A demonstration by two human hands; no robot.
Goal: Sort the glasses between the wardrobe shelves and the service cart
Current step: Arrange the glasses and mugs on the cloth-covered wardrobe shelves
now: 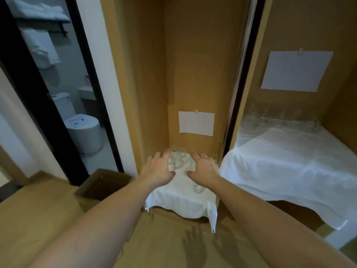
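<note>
A cluster of clear glasses stands at the back of a narrow wardrobe shelf covered with a white cloth. My left hand curls round the left side of the cluster and my right hand round the right side, both touching the glasses. One more glass stands alone on the cloth just below my right hand. In the right compartment, a row of several glasses lines the back of a wider shelf draped in white cloth. How each finger holds a glass is hidden.
A blank paper label is taped above the left shelf and a larger one above the right. An open cardboard box sits on the floor at left. An open doorway shows a bathroom with a toilet.
</note>
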